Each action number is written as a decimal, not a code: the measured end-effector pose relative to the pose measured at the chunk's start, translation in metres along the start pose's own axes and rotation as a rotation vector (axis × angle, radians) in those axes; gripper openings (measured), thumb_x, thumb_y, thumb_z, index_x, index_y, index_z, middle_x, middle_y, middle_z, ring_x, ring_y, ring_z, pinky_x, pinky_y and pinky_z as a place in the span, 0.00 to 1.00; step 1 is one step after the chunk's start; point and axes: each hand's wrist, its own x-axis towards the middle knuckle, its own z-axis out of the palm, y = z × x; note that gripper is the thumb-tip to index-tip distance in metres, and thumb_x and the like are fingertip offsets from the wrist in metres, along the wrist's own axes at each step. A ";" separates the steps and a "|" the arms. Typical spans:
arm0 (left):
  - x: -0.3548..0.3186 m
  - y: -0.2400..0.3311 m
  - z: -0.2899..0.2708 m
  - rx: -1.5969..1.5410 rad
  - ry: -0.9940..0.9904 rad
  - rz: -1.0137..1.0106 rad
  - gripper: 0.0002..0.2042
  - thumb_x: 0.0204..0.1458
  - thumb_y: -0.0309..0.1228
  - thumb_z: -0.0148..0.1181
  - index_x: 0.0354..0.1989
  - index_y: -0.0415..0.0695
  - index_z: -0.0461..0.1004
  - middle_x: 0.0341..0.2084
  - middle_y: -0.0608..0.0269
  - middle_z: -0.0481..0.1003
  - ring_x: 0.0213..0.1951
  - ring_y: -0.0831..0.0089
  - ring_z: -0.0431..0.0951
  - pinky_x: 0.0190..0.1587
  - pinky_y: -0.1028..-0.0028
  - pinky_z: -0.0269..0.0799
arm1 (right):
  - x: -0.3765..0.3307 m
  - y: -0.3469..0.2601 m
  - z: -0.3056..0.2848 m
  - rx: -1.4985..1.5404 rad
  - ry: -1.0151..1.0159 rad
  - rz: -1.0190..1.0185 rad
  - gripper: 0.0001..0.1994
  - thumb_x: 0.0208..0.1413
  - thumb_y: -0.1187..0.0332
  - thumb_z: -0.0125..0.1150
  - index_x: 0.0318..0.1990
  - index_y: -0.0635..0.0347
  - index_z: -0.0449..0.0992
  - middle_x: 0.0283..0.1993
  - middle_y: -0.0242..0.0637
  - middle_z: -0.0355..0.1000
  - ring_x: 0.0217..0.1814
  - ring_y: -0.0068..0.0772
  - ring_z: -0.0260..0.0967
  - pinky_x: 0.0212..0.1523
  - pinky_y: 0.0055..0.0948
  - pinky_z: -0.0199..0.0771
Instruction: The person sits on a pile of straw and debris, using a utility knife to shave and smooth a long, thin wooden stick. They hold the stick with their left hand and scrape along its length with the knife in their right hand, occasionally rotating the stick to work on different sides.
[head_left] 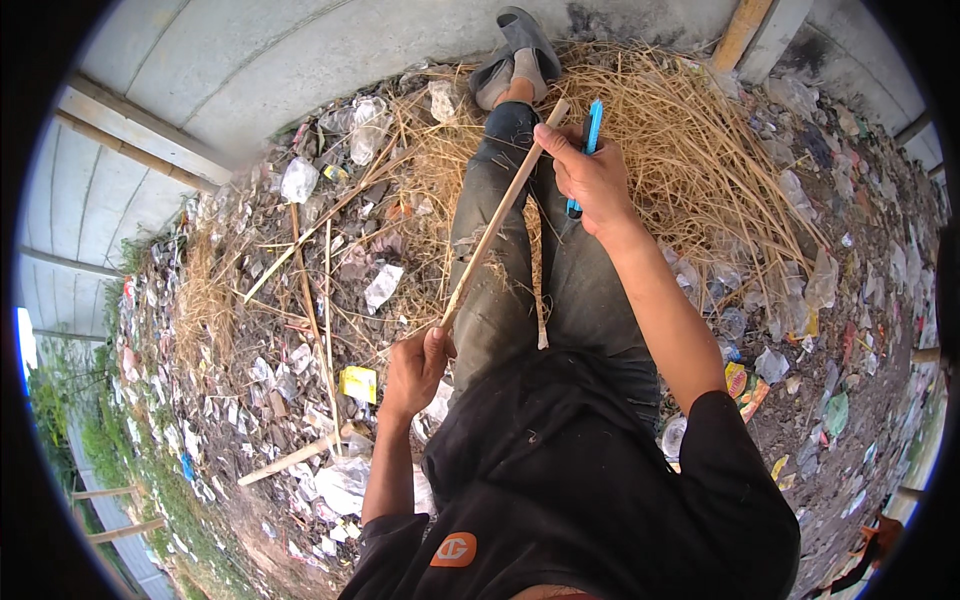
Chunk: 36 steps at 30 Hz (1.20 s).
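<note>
A long, pale wooden stick [495, 222] slants over my legs, its far end near my shoes. Its lower end is gripped by my left hand [415, 372], fingers closed around it. My right hand [592, 180] is closed as well, thumb pressed on the stick near the far end. That same hand holds a light-blue utility knife [594, 125], upright alongside the stick; whether its blade is out I cannot tell. A thinner pale strip [539, 280] lies between my thighs. Straw-like shavings [680, 150] are heaped beyond and right of my legs.
Plastic scraps and litter cover the ground all round. Long sticks [328, 320] and a thicker pale stick [290, 458] lie at left, near a yellow packet [358, 384]. A grey panel wall [330, 50] with wooden posts [745, 35] stands just past my feet.
</note>
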 end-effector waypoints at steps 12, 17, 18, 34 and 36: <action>0.047 0.015 -0.179 0.088 1.589 0.798 0.27 0.74 0.45 0.38 0.37 0.31 0.73 0.14 0.71 0.67 0.14 0.85 0.64 0.15 0.80 0.62 | -0.030 0.002 0.009 -0.388 -0.100 -0.228 0.11 0.63 0.62 0.68 0.36 0.61 0.84 0.19 0.17 0.62 0.21 0.12 0.54 0.23 0.23 0.51; 0.047 0.045 -0.138 -0.003 1.347 0.627 0.27 0.74 0.45 0.34 0.46 0.30 0.73 0.36 0.45 0.81 0.39 0.59 0.85 0.39 0.63 0.89 | -0.078 0.022 0.036 -0.446 -0.433 -0.013 0.16 0.64 0.55 0.67 0.42 0.60 0.85 0.20 0.21 0.66 0.23 0.13 0.59 0.25 0.26 0.56; 0.048 0.052 -0.116 -0.053 1.247 0.599 0.27 0.74 0.45 0.34 0.48 0.30 0.73 0.39 0.42 0.82 0.44 0.55 0.86 0.45 0.59 0.90 | -0.084 0.033 0.042 -0.444 -0.507 0.019 0.17 0.64 0.53 0.67 0.44 0.61 0.85 0.20 0.21 0.67 0.23 0.13 0.59 0.25 0.27 0.56; 0.012 0.051 0.066 -1.002 0.073 0.069 0.24 0.72 0.43 0.45 0.68 0.38 0.64 0.62 0.43 0.72 0.63 0.52 0.75 0.60 0.60 0.74 | -0.050 0.032 0.026 0.239 0.098 0.019 0.10 0.67 0.63 0.64 0.35 0.59 0.77 0.19 0.15 0.57 0.18 0.08 0.49 0.18 0.19 0.45; -0.006 0.055 0.052 -0.760 -0.287 -0.084 0.22 0.70 0.38 0.50 0.66 0.36 0.68 0.61 0.43 0.74 0.60 0.53 0.77 0.59 0.61 0.74 | -0.042 0.035 0.014 0.135 0.134 -0.050 0.12 0.66 0.62 0.66 0.36 0.63 0.80 0.22 0.15 0.60 0.23 0.08 0.50 0.22 0.19 0.47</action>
